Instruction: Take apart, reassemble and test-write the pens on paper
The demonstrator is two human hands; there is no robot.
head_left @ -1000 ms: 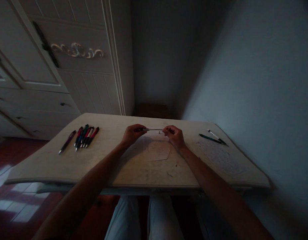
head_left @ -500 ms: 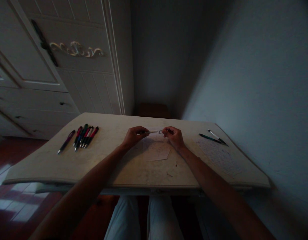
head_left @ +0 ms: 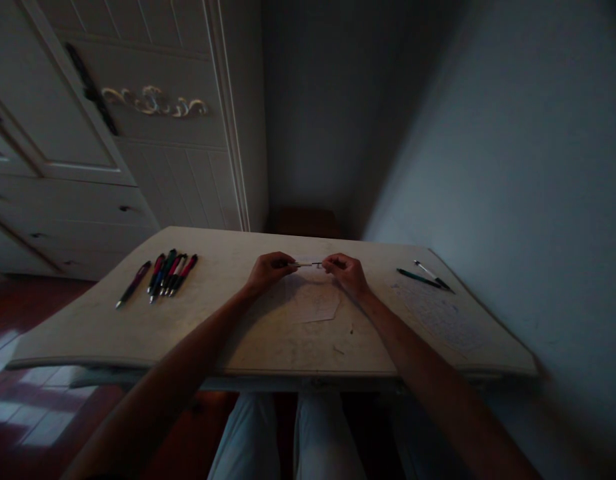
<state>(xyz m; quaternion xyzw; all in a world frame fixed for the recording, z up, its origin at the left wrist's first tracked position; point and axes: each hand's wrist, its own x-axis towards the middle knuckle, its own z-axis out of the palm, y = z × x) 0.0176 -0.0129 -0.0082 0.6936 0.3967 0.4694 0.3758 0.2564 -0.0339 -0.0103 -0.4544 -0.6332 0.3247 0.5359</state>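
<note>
Between my two hands runs a slim pen (head_left: 304,265), light toward the left and thin and dark toward the right. The fingers of my left hand (head_left: 271,272) are closed round its left end. With pinched fingertips my right hand (head_left: 345,272) grips the dark right end. Whether the pen is whole or in parts is too small to tell. Just below the hands, a sheet of paper (head_left: 315,303) with faint writing lies on the table (head_left: 228,267).
Several pens (head_left: 171,273) lie in a cluster at the left, with a single purple pen (head_left: 133,284) beside them. On the right are a green pen (head_left: 418,277), a white-and-black pen (head_left: 433,272) and a written sheet (head_left: 438,313). Small bits (head_left: 339,351) lie near the front edge.
Both hands keep hold of the pen and have hardly moved; my right hand sits very slightly further left. The pens on the table lie as before.
</note>
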